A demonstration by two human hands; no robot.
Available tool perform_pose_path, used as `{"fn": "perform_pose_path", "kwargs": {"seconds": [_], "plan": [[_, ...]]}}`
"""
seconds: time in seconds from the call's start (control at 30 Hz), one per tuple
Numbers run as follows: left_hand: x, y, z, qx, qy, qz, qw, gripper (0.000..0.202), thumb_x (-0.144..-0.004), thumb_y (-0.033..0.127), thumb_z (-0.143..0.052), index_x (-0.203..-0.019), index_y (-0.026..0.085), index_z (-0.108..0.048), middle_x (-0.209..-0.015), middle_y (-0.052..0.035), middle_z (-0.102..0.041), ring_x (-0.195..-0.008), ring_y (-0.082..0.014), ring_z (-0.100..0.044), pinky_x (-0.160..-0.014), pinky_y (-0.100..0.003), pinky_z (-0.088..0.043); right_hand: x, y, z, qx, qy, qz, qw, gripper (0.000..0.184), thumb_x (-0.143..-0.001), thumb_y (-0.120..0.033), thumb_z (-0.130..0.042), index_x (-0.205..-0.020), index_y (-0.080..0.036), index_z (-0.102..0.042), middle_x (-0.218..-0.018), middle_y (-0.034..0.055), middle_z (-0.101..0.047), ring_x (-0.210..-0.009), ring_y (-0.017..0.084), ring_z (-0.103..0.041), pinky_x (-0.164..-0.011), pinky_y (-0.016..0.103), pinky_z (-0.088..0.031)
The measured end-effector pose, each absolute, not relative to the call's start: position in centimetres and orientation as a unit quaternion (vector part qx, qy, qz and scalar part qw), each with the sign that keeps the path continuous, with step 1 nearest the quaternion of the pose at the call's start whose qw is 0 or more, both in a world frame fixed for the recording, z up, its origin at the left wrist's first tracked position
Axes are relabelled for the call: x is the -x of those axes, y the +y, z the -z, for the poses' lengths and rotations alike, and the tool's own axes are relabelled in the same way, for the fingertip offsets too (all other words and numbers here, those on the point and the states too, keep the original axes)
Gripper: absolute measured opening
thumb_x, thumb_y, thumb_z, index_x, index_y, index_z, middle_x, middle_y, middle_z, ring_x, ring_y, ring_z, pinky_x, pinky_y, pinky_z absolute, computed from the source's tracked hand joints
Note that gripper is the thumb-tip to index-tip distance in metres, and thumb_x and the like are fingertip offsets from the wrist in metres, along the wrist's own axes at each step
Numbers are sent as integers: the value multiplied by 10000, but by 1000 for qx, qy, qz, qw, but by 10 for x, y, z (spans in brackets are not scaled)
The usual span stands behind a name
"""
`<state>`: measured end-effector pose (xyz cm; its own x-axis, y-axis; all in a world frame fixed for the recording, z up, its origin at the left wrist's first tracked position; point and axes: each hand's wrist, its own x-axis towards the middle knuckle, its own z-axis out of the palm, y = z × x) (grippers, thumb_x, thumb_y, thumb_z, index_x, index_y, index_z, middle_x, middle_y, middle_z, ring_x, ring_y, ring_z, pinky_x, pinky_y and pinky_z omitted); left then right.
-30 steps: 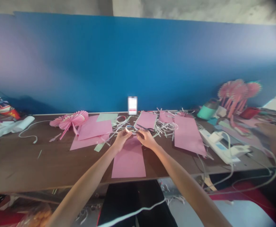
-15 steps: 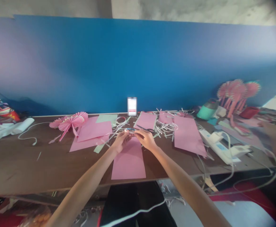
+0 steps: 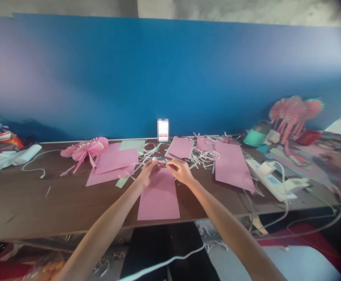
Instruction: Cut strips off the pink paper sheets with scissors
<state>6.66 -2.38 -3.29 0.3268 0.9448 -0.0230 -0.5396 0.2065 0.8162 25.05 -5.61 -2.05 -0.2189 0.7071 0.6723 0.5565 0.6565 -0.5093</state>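
Above the far end of a pink paper sheet, both hands meet around a small slim blue-and-white object, too small to name. My left hand is closed on its left end. The fingers of my right hand are pinched at its right end. Just beyond the right hand lie dark scissors, partly hidden by it. A roll of tape rests on the table behind the left hand.
Pink sheets lie left and right. Folded pink paper fans sit at left. White paper strips are scattered behind. A power strip with cables and a person's blurred hand are at right. A phone-like screen stands at the blue wall.
My two hands have moved slightly apart, and more of the blue-and-white object shows between them. The view has tilted a little; the things on the table stay in place.
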Motion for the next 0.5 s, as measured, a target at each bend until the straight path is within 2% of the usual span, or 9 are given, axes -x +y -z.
{"fn": "perform_pose_path", "kwargs": {"seconds": [0.1, 0.2, 0.3, 0.43, 0.5], "plan": [[-65, -22, 32, -352, 286, -518, 726, 243, -737, 361, -711, -785, 150, -600, -762, -13, -665, -775, -105, -643, -718, -209, -484, -252, -57, 18, 407, -777, -100, 470, 120, -860, -273, -502, -808, -204, -585, -731, 23, -600, -617, 132, -539, -599, 244, -428], [-63, -20, 31, -343, 286, -518, 729, 269, -744, 398, -694, -763, 156, -579, -730, -4, -650, -728, -94, -631, -685, -208, -477, -253, -57, 20, 414, -768, -131, 471, 53, -829, -239, -507, -869, -206, -516, -668, -8, -554, -565, 123, -520, -557, 235, -411], [-62, -18, 31, -331, 271, -525, 736, 273, -746, 406, -691, -787, 162, -577, -720, 3, -636, -713, -85, -620, -668, -195, -469, -254, -54, 25, 419, -750, -150, 489, 217, -817, -211, -500, -1027, -206, -446, -688, -18, -559, -542, 122, -519, -554, 243, -413], [-61, -15, 32, -326, 266, -525, 740, 283, -751, 422, -682, -771, 163, -570, -703, -4, -624, -719, -93, -615, -661, -194, -471, -255, -49, 28, 425, -732, -149, 511, 484, -814, -198, -508, -1258, -194, -316, -833, 23, -604, -598, 134, -547, -603, 266, -446], [-61, -15, 33, -332, 264, -518, 742, 296, -751, 440, -676, -765, 163, -572, -706, -5, -622, -702, -91, -609, -659, -199, -475, -256, -47, 27, 441, -728, -134, 507, 522, -807, -210, -539, -1285, -210, -332, -924, 44, -613, -684, 148, -570, -650, 279, -462]]}}
